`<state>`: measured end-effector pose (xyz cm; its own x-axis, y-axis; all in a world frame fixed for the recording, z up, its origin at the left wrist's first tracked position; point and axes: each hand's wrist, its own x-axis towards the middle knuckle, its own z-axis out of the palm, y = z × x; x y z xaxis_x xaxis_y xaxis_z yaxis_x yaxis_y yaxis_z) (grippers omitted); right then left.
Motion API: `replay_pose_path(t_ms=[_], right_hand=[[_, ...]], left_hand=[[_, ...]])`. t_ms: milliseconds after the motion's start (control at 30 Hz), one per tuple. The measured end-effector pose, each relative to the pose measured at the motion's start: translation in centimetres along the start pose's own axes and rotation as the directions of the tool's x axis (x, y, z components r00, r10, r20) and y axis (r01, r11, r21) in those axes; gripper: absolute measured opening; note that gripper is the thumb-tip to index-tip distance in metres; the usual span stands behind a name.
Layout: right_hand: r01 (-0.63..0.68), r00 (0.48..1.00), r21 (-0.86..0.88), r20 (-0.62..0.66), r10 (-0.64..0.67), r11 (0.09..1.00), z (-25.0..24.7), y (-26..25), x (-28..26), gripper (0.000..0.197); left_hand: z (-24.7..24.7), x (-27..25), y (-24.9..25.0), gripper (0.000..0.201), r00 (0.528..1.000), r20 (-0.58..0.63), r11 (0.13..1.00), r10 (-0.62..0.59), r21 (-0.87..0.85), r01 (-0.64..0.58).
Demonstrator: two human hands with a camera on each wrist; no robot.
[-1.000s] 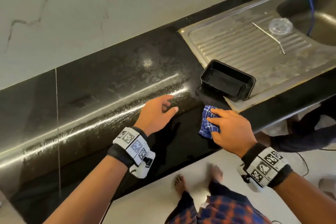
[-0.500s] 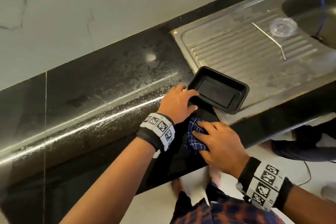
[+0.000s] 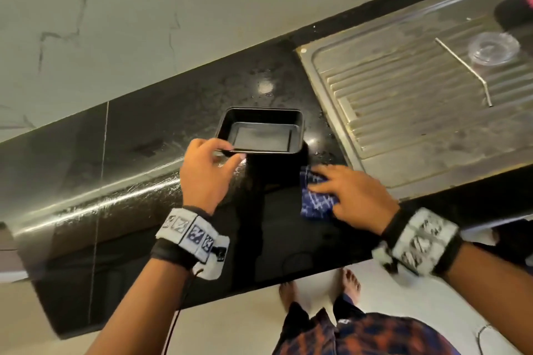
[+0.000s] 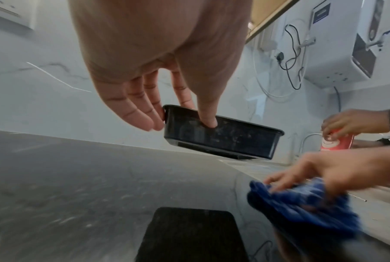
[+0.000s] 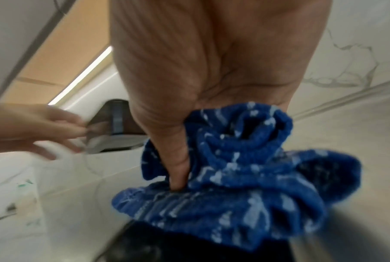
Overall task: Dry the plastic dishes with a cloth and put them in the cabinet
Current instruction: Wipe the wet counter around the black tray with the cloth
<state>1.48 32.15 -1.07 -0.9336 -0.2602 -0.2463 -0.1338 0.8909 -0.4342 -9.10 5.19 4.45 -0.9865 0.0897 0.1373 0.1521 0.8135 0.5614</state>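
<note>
A black rectangular plastic tray (image 3: 261, 131) hangs open side up, slightly tilted, just above the black counter (image 3: 138, 181), left of the drainboard. My left hand (image 3: 220, 153) pinches its near left corner. In the left wrist view the thumb lies on the long side wall of the tray (image 4: 223, 138) and the fingers (image 4: 144, 117) wrap the end. My right hand (image 3: 340, 190) rests on a bunched blue patterned cloth (image 3: 314, 202) near the counter's front edge. The right wrist view shows the thumb (image 5: 178, 164) dug into the cloth (image 5: 245, 177), which fills the palm.
The steel drainboard (image 3: 432, 130) carries a clear plastic lid (image 3: 493, 49) and a bent metal straw (image 3: 464, 69), with the sink basin (image 3: 513, 11) beyond. Another person's hand holds a red cup (image 4: 337, 141) far right. A marble wall backs the counter.
My left hand reached right, took hold of the tray at the drainboard's edge and carried it left over the counter. My right hand stays on the cloth.
</note>
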Motion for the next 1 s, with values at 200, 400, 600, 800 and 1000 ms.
replay_pose_path(t_ms=[200, 400, 600, 800, 1000], right_hand=[[-0.034, 0.999, 0.054, 0.004, 0.034, 0.998, -6.2, 4.1, 12.6, 0.054], [0.063, 0.998, 0.013, 0.027, -0.063, 0.998, -5.7, 3.8, 10.7, 0.063], [0.343, 0.906, 0.077, 0.235, -0.351, 0.936, 0.1, 3.0, -2.9, 0.076], [0.290, 0.944, 0.110, 0.132, -0.303, 0.951, -2.6, 5.0, 4.4, 0.073], [0.055, 0.996, -0.133, 0.070, -0.046, 0.990, -8.0, 3.3, 17.4, 0.060]], left_hand=[[-3.0, -4.2, -2.4, 0.022, 0.988, -0.097, 0.990, -0.119, -0.081, 0.111], [-2.7, -7.6, -3.0, 0.021, 0.975, -0.112, 0.968, -0.190, -0.189, 0.167], [-2.2, -7.9, -3.9, 0.026, 0.968, -0.067, 0.943, -0.242, -0.252, 0.219], [-2.7, -6.9, -3.7, 0.025, 0.972, -0.085, 0.947, -0.218, -0.261, 0.189], [-2.5, -6.3, -3.4, 0.027, 0.981, -0.043, 0.952, -0.187, -0.254, 0.170]])
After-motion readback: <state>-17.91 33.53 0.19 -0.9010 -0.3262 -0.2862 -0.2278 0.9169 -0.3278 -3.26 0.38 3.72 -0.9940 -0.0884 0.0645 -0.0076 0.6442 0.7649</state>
